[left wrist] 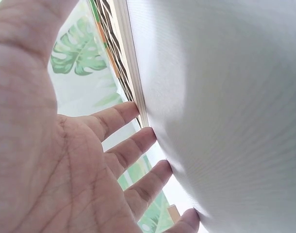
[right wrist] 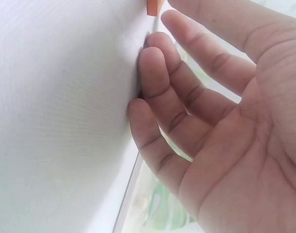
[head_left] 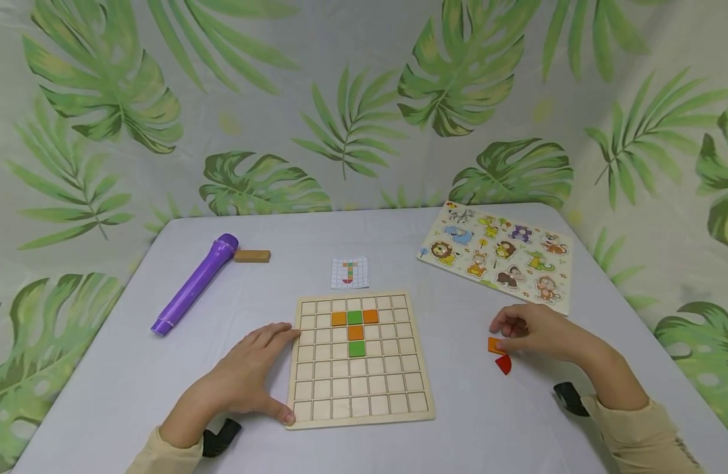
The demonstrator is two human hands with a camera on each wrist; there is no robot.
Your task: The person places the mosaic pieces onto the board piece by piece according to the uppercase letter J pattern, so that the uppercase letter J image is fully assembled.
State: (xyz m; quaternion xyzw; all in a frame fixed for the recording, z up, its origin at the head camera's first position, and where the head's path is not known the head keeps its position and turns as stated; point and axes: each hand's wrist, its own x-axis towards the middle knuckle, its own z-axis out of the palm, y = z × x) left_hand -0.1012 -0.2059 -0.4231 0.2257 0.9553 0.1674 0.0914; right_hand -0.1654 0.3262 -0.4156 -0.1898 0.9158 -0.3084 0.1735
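Note:
In the head view a square wooden grid board [head_left: 393, 382] lies mid-table. My left hand [head_left: 239, 372] spreads along its left side, fingertips at the edge and thumb at the near left corner. Orange and green square tiles form a T on the grid, among them a green tile [head_left: 356, 349] at the stem's lower end. To the right, my right hand [head_left: 538, 332] is over a loose orange tile [head_left: 493, 345], its thumb tip at the tile and its fingers loosely bent. A red quarter-round piece [head_left: 503, 365] lies just nearer. The right wrist view shows the orange tile's edge [right wrist: 152, 7] beside the fingertips.
Behind the board lies a small pattern card [head_left: 349, 272] with a coloured J shape. An animal puzzle board [head_left: 500, 253] is at the back right. A purple toy microphone [head_left: 195, 286] and a wooden block [head_left: 253, 256] lie at the left. Leaf-print cloth hangs behind the table.

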